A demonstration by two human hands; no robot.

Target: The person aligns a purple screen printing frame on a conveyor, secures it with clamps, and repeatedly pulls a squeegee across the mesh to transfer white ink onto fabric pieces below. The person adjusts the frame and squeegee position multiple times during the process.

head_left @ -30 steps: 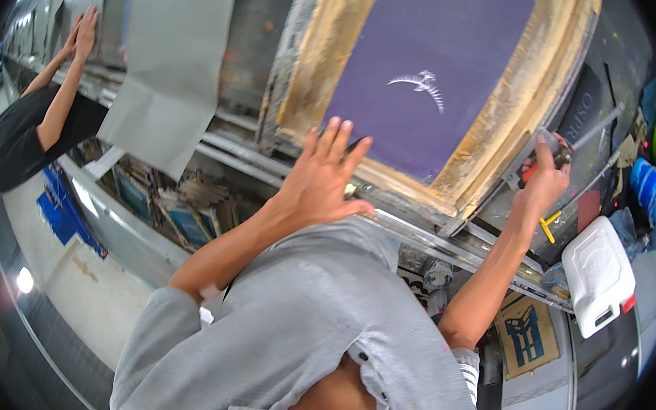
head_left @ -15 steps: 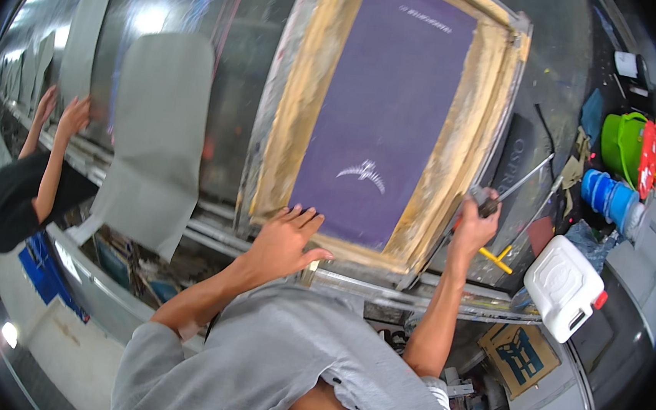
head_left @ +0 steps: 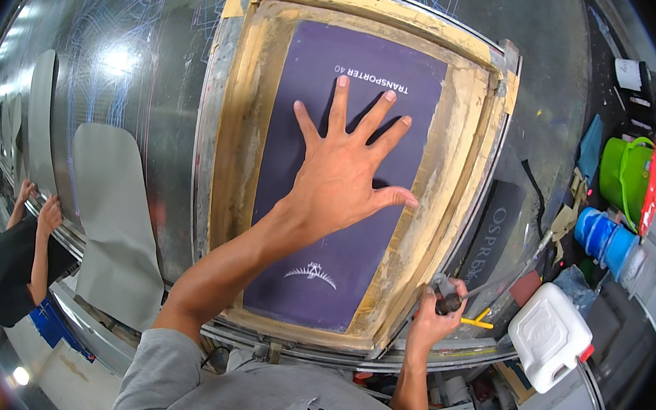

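Observation:
A wooden-edged printing screen point(head_left: 227, 158) lies in front of me, its mesh panel purple point(head_left: 352, 284) with white lettering and a white bird-like emblem. Over the upper half of that panel my left hand point(head_left: 342, 168) is spread wide, palm down. Shadows show beside its fingers; whether the palm presses on the mesh I cannot tell. At the frame's right near corner my right hand point(head_left: 434, 321) is closed around a small grey tool with a dark round knob point(head_left: 450, 303). A thin grey rod or hose runs from it toward the upper right. The fingers partly hide the tool.
Grey sheet pieces point(head_left: 115, 219) lie along the long table to the left, where another person's hands point(head_left: 39, 209) hold one. On the right stand a white jerrycan point(head_left: 549, 338), a green bucket point(head_left: 621, 178) and blue tubs point(head_left: 606, 238). A yellow-handled tool point(head_left: 477, 322) lies near my right hand.
My left hand has moved from the screen's near edge up onto the purple panel, its fingers now spread. My right hand keeps hold of the tool beside the frame. The view has shifted.

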